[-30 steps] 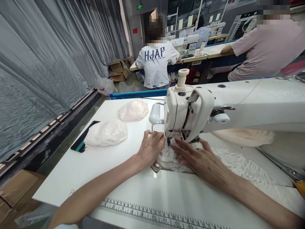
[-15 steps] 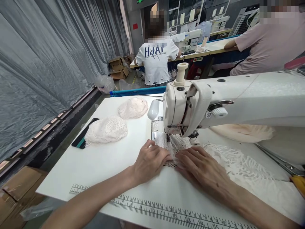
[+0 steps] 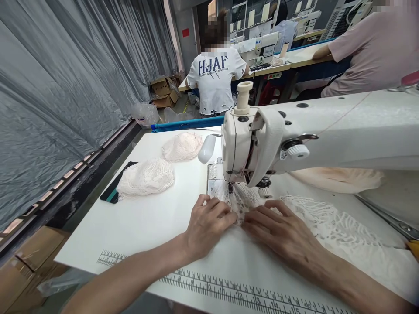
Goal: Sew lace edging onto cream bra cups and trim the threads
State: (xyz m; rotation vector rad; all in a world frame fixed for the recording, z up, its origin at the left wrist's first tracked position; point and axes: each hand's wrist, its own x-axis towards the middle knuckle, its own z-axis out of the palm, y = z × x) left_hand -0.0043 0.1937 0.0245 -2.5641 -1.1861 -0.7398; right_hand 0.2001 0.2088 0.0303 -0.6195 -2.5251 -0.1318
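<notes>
A piece of white lace fabric (image 3: 241,197) lies under the needle area of a white sewing machine (image 3: 240,146). My left hand (image 3: 209,222) grips the near left edge of this lace, its fingers curled and pressed down. On the other side of the needle, my right hand (image 3: 278,224) has its fingers closed on the lace's near right edge. The fingertips of both hands are partly hidden, close together. More white lace (image 3: 340,226) spreads over the table right of my right hand.
Two lace cups, one white (image 3: 147,179) and one pinkish (image 3: 183,146), sit on the table's left side, the white one over a dark flat object (image 3: 109,196). Scissors (image 3: 389,218) lie at right. A ruler scale (image 3: 229,290) runs along the front. Co-workers (image 3: 214,78) sit beyond.
Both hands stay on the lace, and the fabric between them has shifted a little toward the needle. My fingers have resettled slightly. The camera view has moved slightly.
</notes>
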